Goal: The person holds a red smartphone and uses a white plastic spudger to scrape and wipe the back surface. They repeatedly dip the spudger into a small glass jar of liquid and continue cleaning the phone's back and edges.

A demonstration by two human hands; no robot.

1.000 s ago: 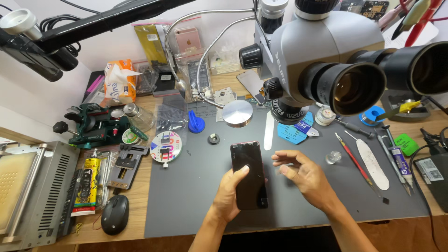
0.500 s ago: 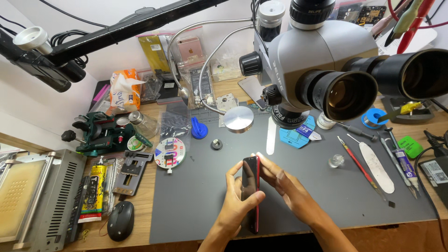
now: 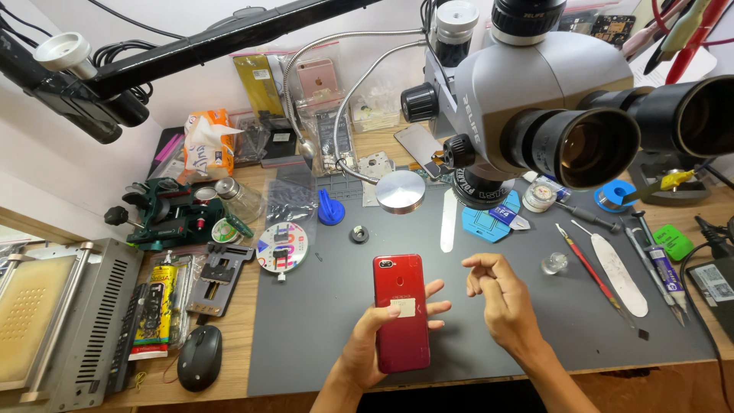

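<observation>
Flipped since a moment ago, red back up now instead of the dark screen, phone (image 3: pixel 401 312) over the grey mat (image 3: pixel 306 336), left hand (image 3: pixel 367 344) fingers clamped under it, right hand (image 3: pixel 501 302) just beside, fingers loosely curled, empty, so rear side up for work.

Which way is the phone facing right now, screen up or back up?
Back up: the red phone in the left hand shows its red rear cover, with the camera near the top edge.

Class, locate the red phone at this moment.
In the head view, the red phone sits bottom centre, back up, held by the left hand above the grey mat.
</observation>
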